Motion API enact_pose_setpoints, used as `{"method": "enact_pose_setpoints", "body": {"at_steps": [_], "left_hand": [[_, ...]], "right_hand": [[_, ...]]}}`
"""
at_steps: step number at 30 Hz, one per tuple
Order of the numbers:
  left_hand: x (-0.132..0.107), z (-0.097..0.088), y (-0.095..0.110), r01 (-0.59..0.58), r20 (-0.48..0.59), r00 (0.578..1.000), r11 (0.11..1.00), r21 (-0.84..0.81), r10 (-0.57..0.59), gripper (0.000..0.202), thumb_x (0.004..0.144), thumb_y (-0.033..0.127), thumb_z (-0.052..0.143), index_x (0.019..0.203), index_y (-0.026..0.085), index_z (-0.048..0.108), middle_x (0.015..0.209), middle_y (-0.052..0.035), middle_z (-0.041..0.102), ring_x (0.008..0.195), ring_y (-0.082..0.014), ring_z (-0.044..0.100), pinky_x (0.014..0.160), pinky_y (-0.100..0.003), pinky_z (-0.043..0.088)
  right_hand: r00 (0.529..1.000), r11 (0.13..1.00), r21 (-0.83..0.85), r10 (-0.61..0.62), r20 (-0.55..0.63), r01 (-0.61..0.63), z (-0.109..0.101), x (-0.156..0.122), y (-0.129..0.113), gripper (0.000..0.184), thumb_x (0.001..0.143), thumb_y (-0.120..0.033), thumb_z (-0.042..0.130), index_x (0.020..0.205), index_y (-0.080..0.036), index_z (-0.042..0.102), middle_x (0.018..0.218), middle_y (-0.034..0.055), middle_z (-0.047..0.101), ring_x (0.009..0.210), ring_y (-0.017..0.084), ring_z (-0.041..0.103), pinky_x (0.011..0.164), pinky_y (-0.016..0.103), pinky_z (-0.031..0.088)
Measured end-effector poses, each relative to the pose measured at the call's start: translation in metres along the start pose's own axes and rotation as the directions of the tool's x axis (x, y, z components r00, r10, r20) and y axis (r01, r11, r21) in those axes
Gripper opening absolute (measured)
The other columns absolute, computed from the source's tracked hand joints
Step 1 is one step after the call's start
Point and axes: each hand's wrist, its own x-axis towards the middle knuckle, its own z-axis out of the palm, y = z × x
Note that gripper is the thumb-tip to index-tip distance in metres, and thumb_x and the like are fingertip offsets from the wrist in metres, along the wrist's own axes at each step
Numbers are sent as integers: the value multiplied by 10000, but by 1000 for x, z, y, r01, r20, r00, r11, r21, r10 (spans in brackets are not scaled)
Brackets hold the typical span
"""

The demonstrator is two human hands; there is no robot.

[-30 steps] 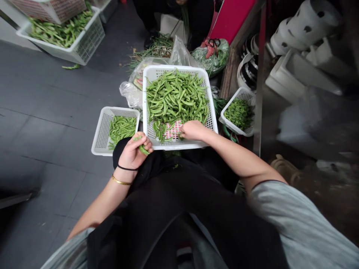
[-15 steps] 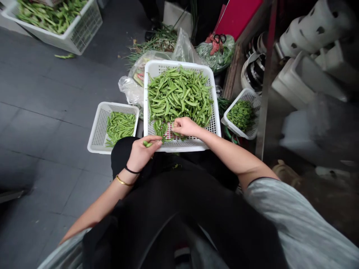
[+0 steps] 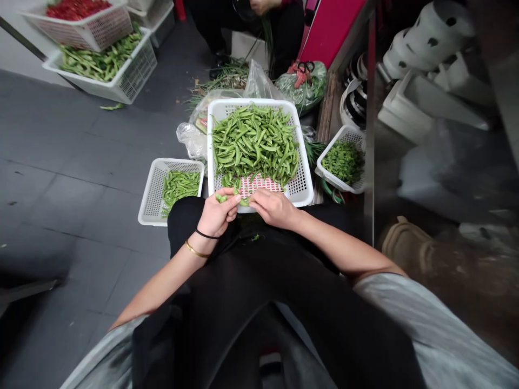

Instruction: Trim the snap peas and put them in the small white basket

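Both hands meet over the near rim of a large white basket point(image 3: 305, 181) heaped with green pea pods point(image 3: 255, 143). My left hand point(image 3: 219, 213) is closed on pea pods, their green ends poking out between its fingers. Between the two hands shows one pea pod point(image 3: 244, 202), pinched at its right end by the fingertips of my right hand point(image 3: 277, 208). Bare red-and-white mesh is visible at the near part of the big basket. Left of my knee, a smaller white basket point(image 3: 149, 192) holds more pods point(image 3: 180, 186).
At right stands a white basket of leafy greens point(image 3: 344, 162) beside a metal edge. Plastic bags point(image 3: 193, 140) and cut green stalks point(image 3: 227, 75) lie beyond the big basket, near a seated person point(image 3: 284, 38). Stacked crates point(image 3: 130, 81) stand at upper left on grey floor tiles.
My right hand has come back from the pods in the big basket to my left hand, now with a pea pod in its fingertips. The view has tilted up, showing another person's hand.
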Motion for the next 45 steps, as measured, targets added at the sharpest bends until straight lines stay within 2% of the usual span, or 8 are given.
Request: {"method": "enact_pose_setpoints", "body": {"at_steps": [10,15,20,23,29,35,40,45], "left_hand": [[-12,-18,8,302,358,874,945,127,-327,204,662,177,729,844,88,703,585,-41,590,373,-4,296,338,-136,160],[-12,-19,8,262,348,883,945,195,-316,194,661,188,694,829,94,719,588,-53,617,354,-15,296,328,-159,181],[-16,-10,15,-28,356,915,854,520,-187,110,678,229,698,729,132,705,580,-35,626,414,-62,405,381,-181,300],[-24,-3,18,-287,428,904,732,618,-7,91,670,227,733,659,143,701,567,-16,600,515,-89,477,486,-194,373],[-18,-1,14,-310,-2,948,925,219,319,156,753,300,684,792,149,683,633,-35,640,399,-63,410,379,-204,304],[13,-43,28,-254,-148,961,956,-148,232,135,687,254,645,629,143,594,520,-12,589,379,-73,423,332,-175,278],[19,-55,28,-18,31,999,982,-189,24,196,607,174,659,798,159,618,628,-42,663,457,-135,537,338,-190,353],[18,-53,27,96,115,991,974,-204,-74,150,661,166,709,769,162,605,483,47,475,375,-61,403,322,-140,292]], "right_hand": [[977,900,391,215,-17,-191,-35,-8,11,226,961,-280,349,803,-177,473,554,-55,479,506,85,470,593,220,412],[998,997,-35,67,-8,-68,-40,-8,4,270,917,-385,444,998,-149,545,930,93,588,797,170,556,677,276,432],[931,940,-242,-153,330,240,-24,-1,-10,217,922,-174,379,882,-144,590,760,67,585,704,165,540,642,279,388],[954,980,-16,-190,230,199,-17,3,-13,214,911,-185,393,803,-146,574,720,46,593,672,141,542,628,256,396],[957,819,524,289,-25,-233,-3,8,-15,226,930,-308,407,852,-164,562,661,-14,621,572,87,583,613,206,445],[886,904,111,369,279,-412,-8,18,52,131,827,-233,541,774,-150,628,679,-4,633,638,107,565,637,214,396],[730,945,-321,256,634,-53,33,43,82,263,789,-199,553,1042,-175,621,934,84,671,762,179,589,581,242,323],[681,939,-128,-134,720,321,82,73,77,275,892,-194,407,1082,-199,604,987,96,648,702,156,568,565,257,303]]}}
